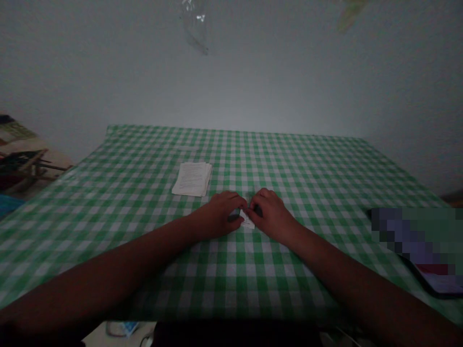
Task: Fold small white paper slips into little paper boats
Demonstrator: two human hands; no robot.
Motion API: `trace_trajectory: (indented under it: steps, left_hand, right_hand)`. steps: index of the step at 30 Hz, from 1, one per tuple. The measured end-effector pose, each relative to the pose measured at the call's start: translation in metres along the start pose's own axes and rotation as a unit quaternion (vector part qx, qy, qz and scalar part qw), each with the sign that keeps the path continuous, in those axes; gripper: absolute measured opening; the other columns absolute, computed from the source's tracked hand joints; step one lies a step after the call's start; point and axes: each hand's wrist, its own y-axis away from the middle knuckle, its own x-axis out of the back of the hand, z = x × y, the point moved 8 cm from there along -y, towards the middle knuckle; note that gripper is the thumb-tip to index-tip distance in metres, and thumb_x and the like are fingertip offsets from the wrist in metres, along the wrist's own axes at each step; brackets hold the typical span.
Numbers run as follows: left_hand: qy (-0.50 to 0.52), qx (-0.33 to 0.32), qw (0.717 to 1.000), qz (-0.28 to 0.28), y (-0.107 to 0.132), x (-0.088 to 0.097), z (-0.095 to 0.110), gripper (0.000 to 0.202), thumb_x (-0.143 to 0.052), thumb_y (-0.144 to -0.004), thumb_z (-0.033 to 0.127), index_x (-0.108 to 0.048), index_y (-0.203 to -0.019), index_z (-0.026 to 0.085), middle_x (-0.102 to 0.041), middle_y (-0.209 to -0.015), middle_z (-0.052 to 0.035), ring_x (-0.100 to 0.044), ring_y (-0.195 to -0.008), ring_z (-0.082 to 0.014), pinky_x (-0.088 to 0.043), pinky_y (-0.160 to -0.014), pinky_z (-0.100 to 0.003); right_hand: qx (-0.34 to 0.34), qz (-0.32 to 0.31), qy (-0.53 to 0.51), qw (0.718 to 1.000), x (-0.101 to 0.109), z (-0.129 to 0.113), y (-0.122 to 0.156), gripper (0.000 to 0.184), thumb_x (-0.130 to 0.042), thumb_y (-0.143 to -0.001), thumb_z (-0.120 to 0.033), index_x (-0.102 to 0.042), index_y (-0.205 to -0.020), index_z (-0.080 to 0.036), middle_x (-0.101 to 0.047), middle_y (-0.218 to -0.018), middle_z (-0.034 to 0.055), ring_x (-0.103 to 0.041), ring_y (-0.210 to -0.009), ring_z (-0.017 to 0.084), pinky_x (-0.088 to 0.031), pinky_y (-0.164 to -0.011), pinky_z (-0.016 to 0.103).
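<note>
My left hand [220, 215] and my right hand [272, 215] rest on a green-and-white gingham tablecloth [289, 178], their fingertips meeting near the middle. Between them lies a small piece of white paper [247, 222], mostly hidden by my fingers. Both hands are curled over it and appear to grip it. A dark patch shows under the fingers on each side, too shadowed to identify. To the left and farther away sits a small stack of printed white paper sheets [191, 179], apart from my hands.
A black-edged smartphone [436, 282] lies at the right edge of the table, partly blurred out. A plain grey wall [231, 86] rises behind the table. A clear plastic sheet [193, 24] hangs at the top. Furniture and coloured items show beyond the left table edge.
</note>
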Motion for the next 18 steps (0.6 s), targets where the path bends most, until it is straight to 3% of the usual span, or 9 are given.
trace_trajectory:
  steps: [4,9,12,18]
  left_hand:
    - [-0.059,-0.005,0.998,-0.006,-0.001,0.000,0.002,0.020,-0.060,-0.087,0.024,-0.061,-0.106,0.019,-0.062,-0.105,-0.0063,-0.055,-0.104,-0.0233,-0.044,-0.092,-0.040]
    - [-0.087,-0.012,0.996,-0.003,-0.001,0.000,0.003,0.017,-0.060,-0.088,0.026,-0.065,-0.103,0.019,-0.063,-0.104,-0.0062,-0.054,-0.103,-0.0233,-0.043,-0.090,-0.039]
    - [-0.106,-0.001,0.994,0.022,-0.001,0.002,0.000,0.018,-0.060,-0.088,0.028,-0.068,-0.101,0.018,-0.063,-0.103,-0.0072,-0.054,-0.102,-0.0241,-0.043,-0.090,-0.040]
    - [-0.131,0.042,0.989,0.054,-0.002,0.007,-0.009,0.021,-0.060,-0.090,0.028,-0.070,-0.103,0.016,-0.063,-0.102,-0.0089,-0.054,-0.099,-0.0242,-0.045,-0.091,-0.042]
  right_hand:
    - [0.006,0.038,0.009,0.999,0.008,0.002,-0.002,0.018,-0.066,-0.088,-0.035,-0.061,-0.086,-0.018,-0.056,-0.091,0.0069,-0.052,-0.090,0.022,-0.044,-0.083,0.037]
    - [0.025,0.041,0.000,0.999,0.013,-0.001,0.000,0.016,-0.065,-0.089,-0.034,-0.061,-0.086,-0.019,-0.058,-0.090,0.0065,-0.053,-0.089,0.022,-0.044,-0.082,0.036]
    - [0.050,0.017,0.025,0.998,0.016,-0.009,0.004,0.012,-0.059,-0.092,-0.028,-0.066,-0.091,-0.018,-0.060,-0.090,0.0072,-0.052,-0.090,0.023,-0.043,-0.084,0.037]
    - [0.072,-0.072,0.100,0.990,0.017,-0.016,0.014,0.028,-0.047,-0.096,-0.020,-0.071,-0.111,-0.020,-0.061,-0.094,0.0095,-0.051,-0.089,0.024,-0.044,-0.082,0.039]
